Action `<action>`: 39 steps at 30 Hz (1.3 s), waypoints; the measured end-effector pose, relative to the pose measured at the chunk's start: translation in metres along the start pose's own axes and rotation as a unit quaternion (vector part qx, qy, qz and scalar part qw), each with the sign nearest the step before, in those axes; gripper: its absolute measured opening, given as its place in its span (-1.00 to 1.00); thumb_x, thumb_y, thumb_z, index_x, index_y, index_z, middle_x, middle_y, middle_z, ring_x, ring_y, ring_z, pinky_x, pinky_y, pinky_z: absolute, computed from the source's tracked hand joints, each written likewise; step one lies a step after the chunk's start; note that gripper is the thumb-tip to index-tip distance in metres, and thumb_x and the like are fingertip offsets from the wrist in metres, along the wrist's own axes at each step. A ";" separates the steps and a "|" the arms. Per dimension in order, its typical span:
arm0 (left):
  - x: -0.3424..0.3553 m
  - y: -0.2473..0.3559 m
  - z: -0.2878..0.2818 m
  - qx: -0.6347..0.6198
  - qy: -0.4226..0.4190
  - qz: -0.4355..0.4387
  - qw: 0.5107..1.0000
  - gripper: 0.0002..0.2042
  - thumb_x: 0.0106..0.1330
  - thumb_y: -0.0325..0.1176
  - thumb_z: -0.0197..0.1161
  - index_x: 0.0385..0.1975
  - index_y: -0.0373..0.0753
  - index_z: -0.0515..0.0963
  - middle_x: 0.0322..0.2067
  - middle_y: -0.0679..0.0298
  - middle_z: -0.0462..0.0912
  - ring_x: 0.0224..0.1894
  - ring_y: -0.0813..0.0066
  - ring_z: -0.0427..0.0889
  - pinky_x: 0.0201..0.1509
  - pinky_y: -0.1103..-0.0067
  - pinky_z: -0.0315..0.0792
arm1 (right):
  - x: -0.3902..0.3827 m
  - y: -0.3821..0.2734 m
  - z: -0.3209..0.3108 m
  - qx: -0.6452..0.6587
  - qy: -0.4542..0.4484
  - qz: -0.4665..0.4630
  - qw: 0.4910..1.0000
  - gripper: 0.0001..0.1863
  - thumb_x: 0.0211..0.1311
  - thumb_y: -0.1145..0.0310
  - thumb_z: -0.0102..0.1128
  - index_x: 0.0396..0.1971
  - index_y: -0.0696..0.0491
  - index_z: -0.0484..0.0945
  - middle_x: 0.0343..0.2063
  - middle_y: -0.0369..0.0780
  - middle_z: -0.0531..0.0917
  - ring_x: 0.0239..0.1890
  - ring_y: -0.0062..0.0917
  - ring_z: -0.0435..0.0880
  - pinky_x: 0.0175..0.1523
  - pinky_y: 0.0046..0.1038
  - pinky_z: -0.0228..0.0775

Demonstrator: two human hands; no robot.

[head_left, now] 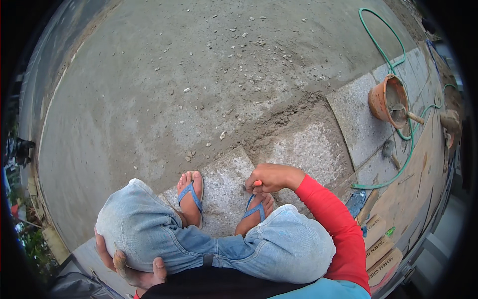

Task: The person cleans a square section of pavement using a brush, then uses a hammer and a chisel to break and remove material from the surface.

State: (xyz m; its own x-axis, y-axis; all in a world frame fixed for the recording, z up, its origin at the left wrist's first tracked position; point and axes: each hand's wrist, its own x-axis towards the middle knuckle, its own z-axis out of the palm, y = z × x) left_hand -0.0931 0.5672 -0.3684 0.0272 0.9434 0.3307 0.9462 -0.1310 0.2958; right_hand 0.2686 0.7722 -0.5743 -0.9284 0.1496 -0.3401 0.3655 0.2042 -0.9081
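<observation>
My left hand [132, 266] lies on the outside of my left knee, fingers spread over the denim [149, 224], holding nothing. In front of my right knee, my right hand [271, 178] is closed around a small thing with an orange end [257, 183]; the rest of it is hidden by my fingers. Below that hand is my right foot [256, 214] in a blue flip-flop. Speckled grey paving slabs [219, 199] lie under my feet. A rough bed of damp mortar [311, 142] lies just beyond my right hand, beside the slab edges.
An orange bucket [379, 102] holds grey mix and a wooden-handled tool [416, 118]. A green hose [412, 149] loops around it. A mallet [389, 149] lies nearby. Paper sacks [381, 249] and a plastic bottle [355, 203] are at right. Crumbs litter the grey ground [149, 99].
</observation>
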 end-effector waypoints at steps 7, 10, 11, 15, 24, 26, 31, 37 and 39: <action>0.002 0.002 0.003 -0.005 -0.009 0.000 1.000 -0.22 0.21 0.04 0.35 0.48 0.17 0.25 0.51 -0.18 0.06 0.51 -0.29 0.17 0.50 -0.08 0.13 | 0.013 0.012 0.015 -0.083 0.295 -0.001 0.952 -0.85 0.22 0.37 0.34 -0.22 0.03 0.71 -0.29 -0.16 0.78 -0.18 -0.11 0.75 -0.10 -0.17 0.56; 0.004 0.002 0.005 -0.016 -0.013 -0.005 1.000 -0.24 0.24 0.06 0.36 0.47 0.19 0.26 0.51 -0.16 0.07 0.52 -0.28 0.16 0.51 -0.08 0.12 | 0.033 0.007 0.016 0.061 0.035 -0.058 0.996 -0.83 0.25 0.36 0.36 -0.18 0.01 0.71 -0.16 -0.20 0.79 -0.17 -0.15 0.76 -0.17 -0.19 0.57; 0.005 0.001 0.005 -0.024 -0.016 -0.008 1.000 -0.24 0.24 0.06 0.36 0.47 0.19 0.27 0.51 -0.16 0.08 0.52 -0.29 0.16 0.51 -0.08 0.12 | 0.037 0.006 0.015 0.036 0.118 -0.060 0.990 -0.82 0.24 0.36 0.38 -0.17 0.02 0.71 -0.18 -0.19 0.80 -0.17 -0.16 0.76 -0.16 -0.20 0.57; 0.009 -0.003 0.011 -0.037 -0.031 0.012 0.999 -0.24 0.24 0.04 0.36 0.48 0.15 0.27 0.50 -0.17 0.08 0.52 -0.30 0.16 0.51 -0.09 0.12 | 0.016 0.003 0.008 -0.189 0.505 0.053 0.840 -0.86 0.17 0.39 0.42 -0.26 0.03 0.74 -0.34 -0.16 0.79 -0.22 -0.20 0.77 -0.11 -0.20 0.56; 0.033 -0.023 0.034 -0.130 -0.065 0.047 0.988 -0.23 0.25 0.04 0.37 0.49 0.11 0.27 0.51 -0.19 0.06 0.53 -0.32 0.12 0.54 -0.10 0.04 | -0.061 0.009 0.058 -0.020 0.016 0.245 0.969 -0.87 0.16 0.39 0.45 -0.28 0.04 0.76 -0.38 -0.13 0.78 -0.27 -0.27 0.77 -0.12 -0.35 0.56; 0.038 -0.028 0.041 -0.170 -0.075 0.068 0.980 -0.24 0.26 0.03 0.35 0.48 0.10 0.27 0.51 -0.22 0.06 0.53 -0.34 0.11 0.54 -0.11 0.02 | -0.052 0.008 0.068 0.054 0.260 0.180 0.947 -0.86 0.18 0.37 0.46 -0.27 0.05 0.76 -0.38 -0.15 0.78 -0.27 -0.34 0.77 -0.10 -0.38 0.55; 0.047 -0.040 0.051 -0.196 -0.097 0.116 0.969 -0.24 0.27 0.03 0.34 0.48 0.06 0.28 0.51 -0.25 0.05 0.54 -0.33 0.10 0.54 -0.12 0.02 | -0.084 -0.016 0.094 0.130 0.666 0.139 0.721 -0.85 0.31 0.38 0.43 -0.25 0.15 0.74 -0.37 -0.26 0.74 -0.33 -0.58 0.68 -0.17 -0.49 0.53; 0.059 -0.050 0.057 -0.242 -0.125 0.130 0.953 -0.23 0.18 -0.04 0.41 0.44 0.08 0.30 0.51 -0.22 0.04 0.51 -0.49 0.06 0.49 -0.27 0.03 | -0.130 -0.037 0.172 0.290 0.402 0.535 0.684 -0.80 0.20 0.32 0.50 -0.32 0.14 0.75 -0.59 -0.23 0.70 -0.37 -0.58 0.74 -0.28 -0.42 0.54; 0.060 -0.049 0.057 -0.238 -0.137 0.141 0.951 -0.23 0.18 -0.05 0.41 0.45 0.08 0.29 0.52 -0.22 0.04 0.52 -0.48 0.06 0.49 -0.26 0.02 | -0.119 -0.035 0.192 0.164 0.441 0.504 0.724 -0.81 0.20 0.33 0.50 -0.32 0.15 0.75 -0.59 -0.23 0.70 -0.34 -0.59 0.77 -0.27 -0.42 0.57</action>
State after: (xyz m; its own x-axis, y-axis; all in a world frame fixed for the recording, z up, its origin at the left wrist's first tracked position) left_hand -0.1196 0.6473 -0.4143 0.4030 0.8856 0.2308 0.6371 -0.4525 0.6239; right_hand 0.3542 0.5614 -0.5493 0.2560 0.6514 -0.7143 0.6584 -0.6585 -0.3645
